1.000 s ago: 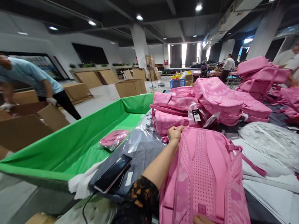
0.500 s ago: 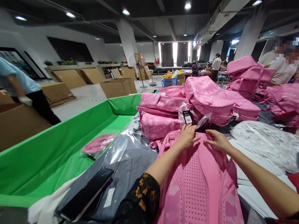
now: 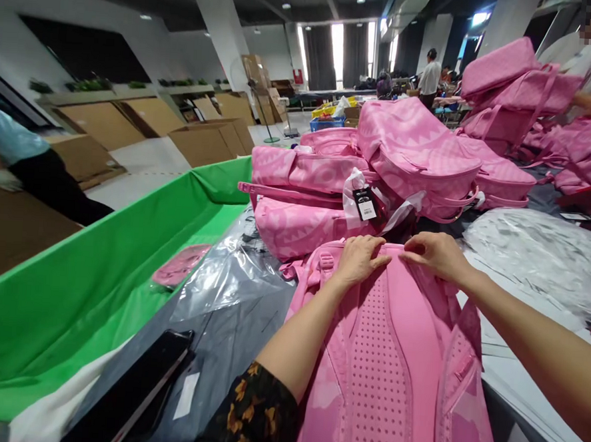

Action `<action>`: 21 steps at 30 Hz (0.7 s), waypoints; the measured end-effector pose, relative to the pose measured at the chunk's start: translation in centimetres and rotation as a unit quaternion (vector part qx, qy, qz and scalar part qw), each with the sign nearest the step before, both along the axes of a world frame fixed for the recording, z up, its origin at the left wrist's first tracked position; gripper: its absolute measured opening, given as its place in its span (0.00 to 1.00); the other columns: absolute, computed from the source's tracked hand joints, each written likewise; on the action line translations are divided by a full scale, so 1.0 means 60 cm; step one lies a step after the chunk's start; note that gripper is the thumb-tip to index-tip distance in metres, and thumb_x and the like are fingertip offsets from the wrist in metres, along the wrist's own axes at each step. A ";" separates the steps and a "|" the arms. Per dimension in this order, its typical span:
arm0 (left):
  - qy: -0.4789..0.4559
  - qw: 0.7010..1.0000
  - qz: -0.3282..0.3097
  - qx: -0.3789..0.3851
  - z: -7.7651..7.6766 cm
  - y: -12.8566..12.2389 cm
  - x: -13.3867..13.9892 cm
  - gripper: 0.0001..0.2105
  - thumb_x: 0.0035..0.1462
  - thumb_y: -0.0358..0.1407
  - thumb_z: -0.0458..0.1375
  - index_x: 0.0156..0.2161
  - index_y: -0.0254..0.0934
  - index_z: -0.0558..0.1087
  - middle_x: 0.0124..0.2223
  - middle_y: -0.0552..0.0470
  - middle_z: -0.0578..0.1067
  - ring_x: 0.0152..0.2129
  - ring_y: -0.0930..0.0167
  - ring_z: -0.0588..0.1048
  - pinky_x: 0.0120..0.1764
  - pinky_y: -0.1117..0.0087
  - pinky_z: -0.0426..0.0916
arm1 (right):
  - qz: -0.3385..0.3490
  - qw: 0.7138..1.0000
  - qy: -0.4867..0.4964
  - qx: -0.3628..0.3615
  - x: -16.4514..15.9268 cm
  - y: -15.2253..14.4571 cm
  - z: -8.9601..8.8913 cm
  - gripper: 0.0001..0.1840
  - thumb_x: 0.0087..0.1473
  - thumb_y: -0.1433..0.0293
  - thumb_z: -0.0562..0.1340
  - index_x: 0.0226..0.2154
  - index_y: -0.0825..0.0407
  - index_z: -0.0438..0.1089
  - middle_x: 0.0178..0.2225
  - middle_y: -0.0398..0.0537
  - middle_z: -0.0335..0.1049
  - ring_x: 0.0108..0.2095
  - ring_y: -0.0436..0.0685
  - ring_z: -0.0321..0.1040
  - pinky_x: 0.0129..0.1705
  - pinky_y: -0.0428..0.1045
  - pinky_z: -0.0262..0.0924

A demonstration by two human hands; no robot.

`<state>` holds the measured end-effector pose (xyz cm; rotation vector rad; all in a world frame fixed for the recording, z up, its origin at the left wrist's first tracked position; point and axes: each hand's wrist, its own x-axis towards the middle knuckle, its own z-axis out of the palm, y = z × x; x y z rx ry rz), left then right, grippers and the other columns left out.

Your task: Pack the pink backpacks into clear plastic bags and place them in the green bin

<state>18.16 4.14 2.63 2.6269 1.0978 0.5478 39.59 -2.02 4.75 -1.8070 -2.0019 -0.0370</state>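
A pink backpack (image 3: 382,360) lies right in front of me, its perforated back panel and straps facing up. My left hand (image 3: 362,260) is closed over the backpack's top edge, left of the middle. On the same edge, a little to the right, my right hand (image 3: 436,256) pinches the fabric between thumb and fingers. Just beyond both hands, a black and white hang tag (image 3: 365,204) hangs from one of several stacked pink backpacks (image 3: 301,211). Parts of my fingertips are hidden behind the edge.
A green-lined bin (image 3: 97,262) runs along the left, with a bagged pink item (image 3: 180,265) in it. A black phone (image 3: 132,388) lies on dark plastic-wrapped material. White papers and a clear plastic bundle (image 3: 538,259) are on the right. A co-worker (image 3: 29,158) bends over cartons at far left.
Both hands have closed onto the backpack's top edge, where before their fingers were spread. The view has tilted down. The co-worker at left has shifted further out of view.
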 end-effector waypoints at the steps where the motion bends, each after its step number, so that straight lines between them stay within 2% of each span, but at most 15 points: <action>1: 0.001 1.000 0.000 0.001 0.000 0.000 0.000 0.18 0.65 0.46 0.62 0.57 0.42 0.75 0.52 0.50 0.80 0.49 0.61 0.76 0.52 0.60 0.66 | -0.035 0.999 -0.013 0.008 -0.004 0.003 0.001 0.10 0.55 0.63 0.65 0.33 0.49 0.81 0.33 0.48 0.81 0.31 0.56 0.75 0.33 0.48 0.59; 3: 0.004 1.000 -0.001 0.000 -0.001 0.001 0.000 0.19 0.66 0.46 0.62 0.57 0.42 0.75 0.52 0.50 0.80 0.49 0.62 0.76 0.53 0.60 0.66 | -0.069 0.998 -0.009 -0.006 -0.009 0.009 0.006 0.11 0.57 0.66 0.62 0.33 0.50 0.81 0.32 0.49 0.81 0.31 0.56 0.74 0.33 0.48 0.58; 6: 0.006 1.000 -0.003 -0.007 -0.002 0.003 -0.001 0.19 0.66 0.46 0.61 0.57 0.42 0.75 0.52 0.51 0.80 0.49 0.62 0.76 0.53 0.61 0.66 | 0.011 0.997 0.020 -0.069 -0.009 0.013 0.009 0.13 0.59 0.62 0.62 0.35 0.50 0.80 0.31 0.46 0.81 0.30 0.54 0.74 0.32 0.46 0.58; 8: 0.008 1.000 -0.006 -0.012 -0.003 0.005 0.000 0.19 0.65 0.46 0.62 0.57 0.42 0.75 0.52 0.51 0.80 0.50 0.62 0.76 0.53 0.61 0.66 | 0.041 0.997 -0.014 -0.063 -0.010 0.014 0.005 0.13 0.59 0.61 0.61 0.35 0.49 0.80 0.33 0.47 0.81 0.32 0.55 0.74 0.33 0.47 0.57; 9: 0.010 1.000 -0.006 -0.013 -0.003 0.006 0.000 0.19 0.65 0.46 0.62 0.58 0.42 0.74 0.52 0.50 0.80 0.50 0.62 0.76 0.53 0.61 0.66 | 0.018 0.998 -0.040 -0.050 -0.010 0.014 0.001 0.12 0.59 0.63 0.61 0.35 0.50 0.80 0.34 0.48 0.81 0.33 0.55 0.74 0.34 0.47 0.57; 11: 0.015 1.000 -0.001 -0.011 -0.003 0.006 -0.001 0.20 0.65 0.46 0.62 0.58 0.42 0.74 0.52 0.50 0.80 0.50 0.61 0.76 0.53 0.61 0.66 | -0.077 0.994 -0.074 -0.031 -0.005 0.016 -0.003 0.12 0.59 0.68 0.58 0.33 0.52 0.78 0.35 0.52 0.81 0.34 0.57 0.74 0.34 0.48 0.56; 14: 0.021 1.000 0.010 -0.014 0.001 0.004 -0.005 0.19 0.66 0.47 0.61 0.58 0.42 0.74 0.52 0.50 0.80 0.49 0.61 0.76 0.52 0.61 0.66 | -0.228 0.971 -0.064 -0.032 0.027 0.005 0.010 0.16 0.62 0.71 0.54 0.32 0.53 0.76 0.32 0.55 0.79 0.32 0.58 0.73 0.31 0.49 0.53; 17: 0.036 0.999 0.020 -0.015 0.010 -0.001 -0.007 0.18 0.67 0.47 0.59 0.56 0.42 0.75 0.51 0.48 0.80 0.49 0.60 0.76 0.52 0.61 0.66 | -0.314 0.947 -0.037 -0.054 0.076 -0.036 0.033 0.25 0.67 0.57 0.50 0.28 0.50 0.74 0.29 0.56 0.77 0.30 0.61 0.71 0.28 0.51 0.51; 19: 0.054 0.998 0.034 -0.009 0.018 -0.009 -0.001 0.17 0.68 0.47 0.57 0.54 0.40 0.76 0.50 0.46 0.80 0.49 0.59 0.76 0.52 0.59 0.66 | -0.325 0.939 0.003 -0.110 0.098 -0.074 0.035 0.29 0.62 0.44 0.55 0.26 0.48 0.72 0.26 0.54 0.75 0.27 0.62 0.69 0.27 0.52 0.52; 21: 0.058 0.997 0.041 0.007 0.024 -0.021 0.012 0.16 0.68 0.45 0.56 0.54 0.39 0.75 0.51 0.44 0.79 0.49 0.58 0.76 0.53 0.57 0.66 | -0.306 0.926 0.104 -0.193 0.103 -0.108 0.019 0.31 0.53 0.37 0.61 0.27 0.48 0.71 0.24 0.52 0.73 0.23 0.60 0.68 0.26 0.52 0.56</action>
